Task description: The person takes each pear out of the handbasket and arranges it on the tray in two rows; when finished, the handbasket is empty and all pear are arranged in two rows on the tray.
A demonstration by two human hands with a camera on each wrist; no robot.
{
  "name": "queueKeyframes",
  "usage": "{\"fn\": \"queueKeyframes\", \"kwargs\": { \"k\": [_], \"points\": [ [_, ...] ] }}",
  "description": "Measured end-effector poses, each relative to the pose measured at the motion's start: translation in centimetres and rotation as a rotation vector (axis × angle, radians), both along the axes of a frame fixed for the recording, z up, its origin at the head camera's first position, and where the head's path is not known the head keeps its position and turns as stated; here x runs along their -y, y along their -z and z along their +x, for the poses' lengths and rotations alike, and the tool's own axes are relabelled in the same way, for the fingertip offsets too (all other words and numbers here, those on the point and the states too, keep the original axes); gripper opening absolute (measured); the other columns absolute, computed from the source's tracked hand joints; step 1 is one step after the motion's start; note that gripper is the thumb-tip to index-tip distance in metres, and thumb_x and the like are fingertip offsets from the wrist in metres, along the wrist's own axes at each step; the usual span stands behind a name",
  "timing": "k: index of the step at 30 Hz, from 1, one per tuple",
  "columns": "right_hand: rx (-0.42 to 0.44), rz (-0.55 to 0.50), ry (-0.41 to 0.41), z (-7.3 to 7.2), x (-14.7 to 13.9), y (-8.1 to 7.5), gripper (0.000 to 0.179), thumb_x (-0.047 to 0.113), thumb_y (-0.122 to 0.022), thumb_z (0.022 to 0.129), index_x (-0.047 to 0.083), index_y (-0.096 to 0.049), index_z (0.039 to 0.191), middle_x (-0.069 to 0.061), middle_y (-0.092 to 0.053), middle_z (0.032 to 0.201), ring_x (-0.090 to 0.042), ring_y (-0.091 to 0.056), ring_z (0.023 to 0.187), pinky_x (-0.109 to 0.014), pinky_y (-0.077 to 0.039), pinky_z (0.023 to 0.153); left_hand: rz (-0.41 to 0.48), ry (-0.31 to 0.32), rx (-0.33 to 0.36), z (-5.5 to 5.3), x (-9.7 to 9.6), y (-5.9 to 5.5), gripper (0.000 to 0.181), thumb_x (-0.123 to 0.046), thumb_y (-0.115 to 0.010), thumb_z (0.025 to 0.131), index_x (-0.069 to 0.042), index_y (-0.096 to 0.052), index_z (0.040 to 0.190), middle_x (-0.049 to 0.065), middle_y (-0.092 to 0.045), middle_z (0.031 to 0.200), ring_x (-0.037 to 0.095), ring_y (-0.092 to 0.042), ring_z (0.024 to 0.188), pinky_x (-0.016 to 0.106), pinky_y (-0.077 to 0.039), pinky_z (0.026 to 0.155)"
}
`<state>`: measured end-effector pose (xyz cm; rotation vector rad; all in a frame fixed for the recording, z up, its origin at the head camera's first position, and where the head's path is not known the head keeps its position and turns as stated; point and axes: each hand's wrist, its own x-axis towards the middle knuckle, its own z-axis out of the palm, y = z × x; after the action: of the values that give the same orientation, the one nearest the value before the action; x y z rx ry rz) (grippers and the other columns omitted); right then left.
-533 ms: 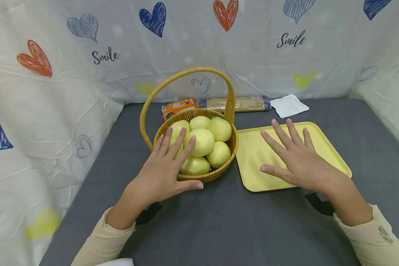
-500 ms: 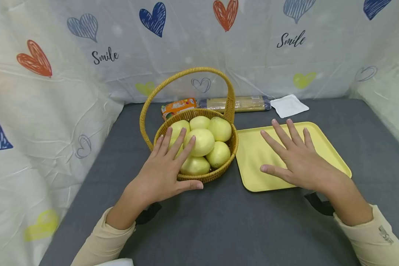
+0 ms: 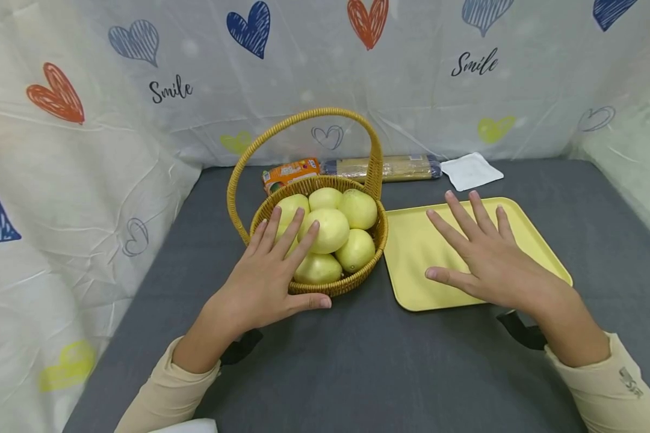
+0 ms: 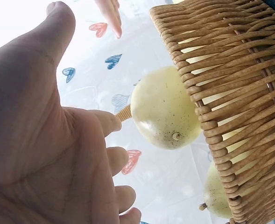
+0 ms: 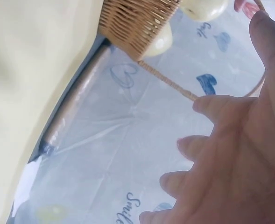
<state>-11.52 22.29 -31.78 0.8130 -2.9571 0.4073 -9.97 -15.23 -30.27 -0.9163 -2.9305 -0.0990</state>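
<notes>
A wicker basket point(image 3: 365, 279) with a tall arched handle stands near the middle of the table. Several round, pale yellow-green fruits point(image 3: 327, 231) that look like small melons are heaped in it. My left hand point(image 3: 265, 282), fingers spread and straight, is in front of the basket's left side and hides part of it. In the left wrist view its palm is bare, beside the wicker wall point(image 4: 240, 93) and one fruit point(image 4: 165, 109). Over the yellow tray point(image 3: 422, 288) my right hand point(image 3: 490, 264) is held with fingers spread, holding nothing.
Behind the basket lie an orange packet point(image 3: 290, 174) and a long clear-wrapped bundle point(image 3: 401, 168). A white square cloth or pouch point(image 3: 471, 171) lies behind the tray. A printed curtain point(image 3: 314, 78) closes off the back and sides of the grey table point(image 3: 357, 373).
My right hand has shifted very slightly to the right and away from me. The left hand, basket, fruits and tray stay as they were.
</notes>
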Motion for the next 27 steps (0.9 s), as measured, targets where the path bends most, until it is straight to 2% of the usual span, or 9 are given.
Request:
{"fn": "queueKeyframes", "kwargs": {
  "k": [5, 10, 13, 16, 18, 21, 24, 27],
  "points": [
    [-0.016, -0.027, -0.028, -0.1, 0.1, 0.0, 0.091, 0.052, -0.067, 0.094, 0.022, -0.016, 0.163, -0.009, 0.008, 0.167, -0.034, 0.018, 0.150, -0.067, 0.011, 0.114, -0.004, 0.011, 0.002, 0.3, 0.1, 0.0, 0.111, -0.078, -0.056, 0.084, -0.018, -0.006, 0.163, 0.010, 0.008, 0.167, 0.033, 0.022, 0.148, 0.056, -0.003, 0.121],
    [-0.057, -0.062, -0.091, -0.4, 0.7, -0.1, 0.089, 0.049, -0.069, 0.093, 0.021, -0.021, 0.162, -0.010, 0.002, 0.168, -0.036, 0.013, 0.151, -0.066, 0.007, 0.116, -0.012, 0.036, 0.003, 0.6, 0.3, -0.2, 0.113, -0.076, -0.058, 0.084, -0.018, -0.002, 0.163, 0.007, 0.013, 0.167, 0.033, 0.024, 0.148, 0.054, 0.000, 0.122],
    [-0.090, -0.079, -0.134, -0.6, 1.2, 0.0, 0.087, 0.047, -0.071, 0.092, 0.019, -0.026, 0.161, -0.011, -0.002, 0.167, -0.038, 0.008, 0.151, -0.066, 0.003, 0.116, 0.007, 0.077, 0.010, 0.7, 0.4, -0.2, 0.111, -0.075, -0.058, 0.085, -0.019, -0.002, 0.163, 0.007, 0.011, 0.167, 0.032, 0.022, 0.149, 0.052, 0.000, 0.122],
    [-0.143, -0.085, -0.181, -1.0, 1.8, 0.1, 0.084, 0.043, -0.075, 0.090, 0.015, -0.034, 0.158, -0.014, -0.011, 0.166, -0.041, -0.001, 0.151, -0.068, -0.005, 0.116, 0.070, 0.141, -0.014, 0.6, 0.6, -0.2, 0.104, -0.067, -0.062, 0.088, -0.018, -0.009, 0.163, 0.008, 0.001, 0.168, 0.031, 0.013, 0.151, 0.052, -0.005, 0.122],
    [-0.186, -0.081, -0.217, -1.4, 2.2, 0.2, 0.081, 0.037, -0.077, 0.089, 0.013, -0.039, 0.156, -0.016, -0.018, 0.165, -0.042, -0.009, 0.150, -0.068, -0.012, 0.115, 0.158, 0.193, -0.074, 0.6, 0.8, -0.1, 0.095, -0.056, -0.069, 0.090, -0.015, -0.022, 0.162, 0.010, -0.014, 0.167, 0.032, -0.002, 0.153, 0.051, -0.015, 0.122],
    [-0.250, -0.081, -0.270, -2.0, 2.8, 0.3, 0.077, 0.029, -0.081, 0.086, 0.010, -0.045, 0.151, -0.019, -0.028, 0.161, -0.043, -0.023, 0.147, -0.068, -0.023, 0.112, 0.310, 0.257, -0.232, 0.3, 1.1, -0.2, 0.074, -0.036, -0.078, 0.090, -0.009, -0.046, 0.151, 0.012, -0.038, 0.157, 0.032, -0.032, 0.146, 0.050, -0.037, 0.113],
    [-0.312, -0.100, -0.321, -2.6, 3.5, 0.2, 0.075, 0.022, -0.084, 0.083, 0.005, -0.050, 0.147, -0.022, -0.036, 0.155, -0.044, -0.036, 0.141, -0.067, -0.030, 0.109, 0.465, 0.302, -0.406, 0.0, 1.7, -0.4, 0.045, -0.023, -0.075, 0.093, -0.004, -0.065, 0.133, 0.013, -0.059, 0.139, 0.028, -0.057, 0.127, 0.045, -0.054, 0.095],
    [-0.355, -0.123, -0.357, -3.1, 4.4, 0.1, 0.071, 0.019, -0.084, 0.081, -0.001, -0.053, 0.142, -0.023, -0.044, 0.150, -0.044, -0.044, 0.135, -0.065, -0.035, 0.108, 0.615, 0.323, -0.575, -0.5, 2.2, -0.5, 0.023, -0.017, -0.068, 0.098, -0.001, -0.074, 0.113, 0.013, -0.071, 0.119, 0.027, -0.069, 0.106, 0.039, -0.059, 0.083]
  ]
}}
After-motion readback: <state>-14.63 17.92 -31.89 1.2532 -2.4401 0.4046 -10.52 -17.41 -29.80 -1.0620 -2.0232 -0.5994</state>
